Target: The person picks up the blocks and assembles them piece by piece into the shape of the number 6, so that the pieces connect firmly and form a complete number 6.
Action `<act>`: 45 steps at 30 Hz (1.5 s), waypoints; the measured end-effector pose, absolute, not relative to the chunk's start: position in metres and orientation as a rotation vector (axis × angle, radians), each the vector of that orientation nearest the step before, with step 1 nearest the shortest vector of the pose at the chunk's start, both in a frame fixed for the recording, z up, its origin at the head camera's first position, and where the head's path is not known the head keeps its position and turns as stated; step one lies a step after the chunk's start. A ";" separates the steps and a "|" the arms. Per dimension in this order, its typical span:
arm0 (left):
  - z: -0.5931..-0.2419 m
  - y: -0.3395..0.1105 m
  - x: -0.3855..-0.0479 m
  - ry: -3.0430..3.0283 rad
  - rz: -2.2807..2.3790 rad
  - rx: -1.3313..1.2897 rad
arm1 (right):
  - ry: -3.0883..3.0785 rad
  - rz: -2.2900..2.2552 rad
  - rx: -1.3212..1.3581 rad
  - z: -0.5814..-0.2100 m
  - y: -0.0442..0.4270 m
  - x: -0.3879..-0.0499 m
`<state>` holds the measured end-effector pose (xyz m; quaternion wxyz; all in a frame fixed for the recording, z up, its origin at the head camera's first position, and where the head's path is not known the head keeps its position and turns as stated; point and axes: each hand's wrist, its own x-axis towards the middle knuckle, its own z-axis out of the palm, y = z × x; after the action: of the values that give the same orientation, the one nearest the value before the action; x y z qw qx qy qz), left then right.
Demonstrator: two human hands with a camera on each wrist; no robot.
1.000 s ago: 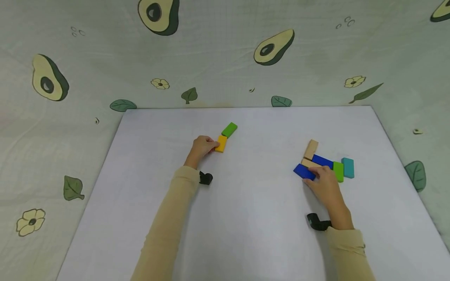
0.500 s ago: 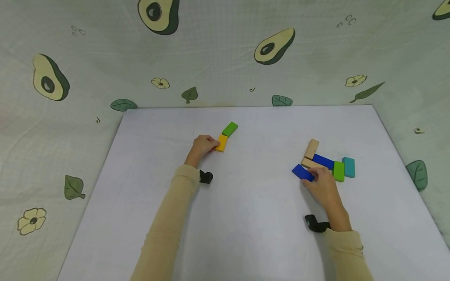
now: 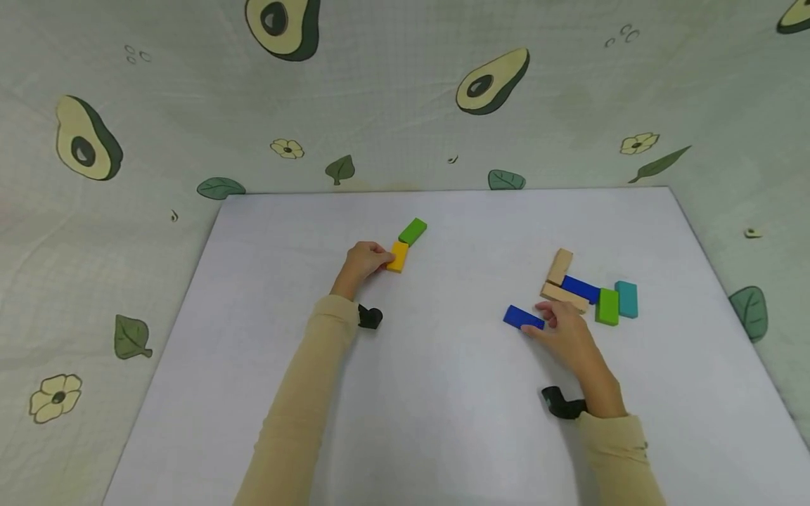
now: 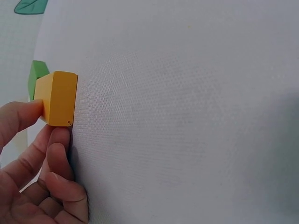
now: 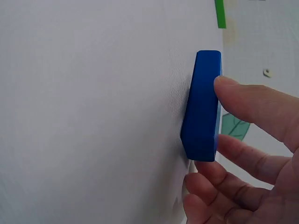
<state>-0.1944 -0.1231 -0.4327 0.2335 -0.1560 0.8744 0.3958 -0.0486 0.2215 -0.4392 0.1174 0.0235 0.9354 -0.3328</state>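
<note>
On the table (image 3: 436,407), I saw the left hand (image 3: 363,264) pinch the yellow block (image 3: 399,256) beside a green block (image 3: 413,231). The right hand (image 3: 565,334) pinched a blue block (image 3: 522,316) near a wooden block (image 3: 564,296).

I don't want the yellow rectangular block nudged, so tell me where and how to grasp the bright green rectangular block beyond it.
Pinch the bright green rectangular block across its long sides, nearer the far end, probably from above right. It lies flat with both long sides bare, while its near end sits by the yellow block, which the left hand holds from the left.
</note>
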 end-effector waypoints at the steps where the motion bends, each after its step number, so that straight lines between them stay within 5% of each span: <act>1: -0.433 -0.123 -0.194 2.400 1.088 -0.430 | 2.738 -0.966 0.036 -0.440 0.220 -0.049; 45: -0.436 -0.121 -0.202 2.343 1.060 -0.522 | 2.652 -1.185 -0.038 -0.443 0.080 -0.069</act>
<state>-0.2019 -0.1208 -0.4364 0.2559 -0.1923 0.8631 0.3906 -0.0690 0.0798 -0.4427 0.1181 -0.0131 0.9066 -0.4050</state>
